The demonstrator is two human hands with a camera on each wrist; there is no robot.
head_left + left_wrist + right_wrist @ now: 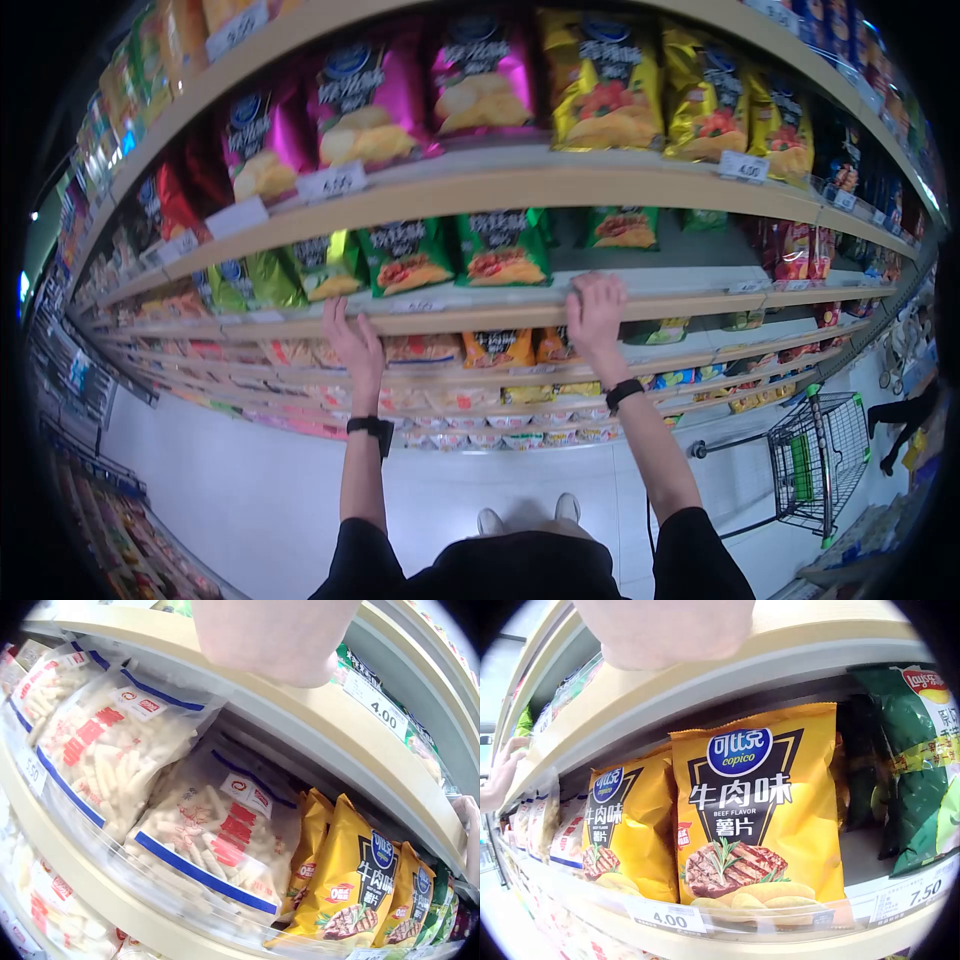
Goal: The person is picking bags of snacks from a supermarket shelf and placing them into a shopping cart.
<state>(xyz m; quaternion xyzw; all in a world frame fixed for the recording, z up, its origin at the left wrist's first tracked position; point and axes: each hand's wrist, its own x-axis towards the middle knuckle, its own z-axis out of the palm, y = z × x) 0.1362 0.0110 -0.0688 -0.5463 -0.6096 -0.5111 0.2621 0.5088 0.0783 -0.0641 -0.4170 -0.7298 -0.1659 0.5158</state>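
My left hand (354, 347) touches the pale wooden front edge of a chip shelf (450, 319), its fingers reaching up over the rim. Farther right along that edge rests my right hand (597, 312), beside a gap in the row. Neither hand holds a bag. Green chip bags (503, 250) stand on this shelf between and behind the hands, and one green bag (622, 228) sits deeper behind the right hand. Beneath the left hand lie clear bags of pale snack sticks (217, 836). Below the right hand are yellow beef-flavour chip bags (761, 810).
On the shelf above stand magenta bags (365, 100) and yellow bags (605, 85). Price tags (332, 181) line the shelf edges. A shopping cart (815, 465) stands on the floor at right, with another person's dark-clothed leg (905, 415) near it.
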